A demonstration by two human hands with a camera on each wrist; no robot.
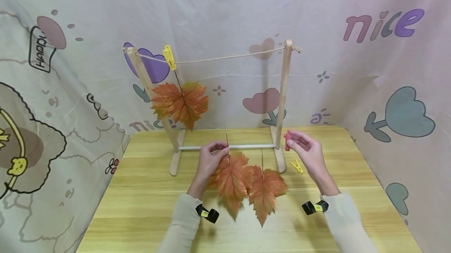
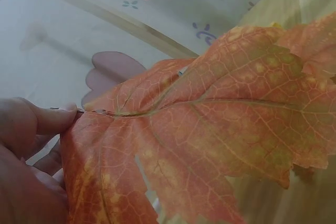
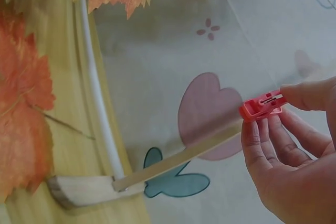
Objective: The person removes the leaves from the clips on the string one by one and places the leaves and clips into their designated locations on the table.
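My left hand (image 1: 211,161) pinches the dark stem of an orange maple leaf (image 2: 210,124) between thumb and fingertips, and the leaf hangs down from there. In my right hand (image 1: 310,155) a red clothespin (image 3: 260,106) is held between thumb and fingers, beside the stand's right post (image 1: 284,96). A second maple leaf (image 1: 264,194) lies on the table, its edge overlapped by the held one in the head view. On the table near my right hand rests a yellow clothespin (image 1: 297,166).
The wooden stand carries a string (image 1: 225,58) between its two posts. Another yellow clothespin (image 1: 169,57) clips a maple leaf (image 1: 183,102) to it near the left post (image 1: 149,84). A white crossbar (image 1: 246,147) joins the feet. Printed cloth (image 1: 225,18) surrounds the table (image 1: 141,206).
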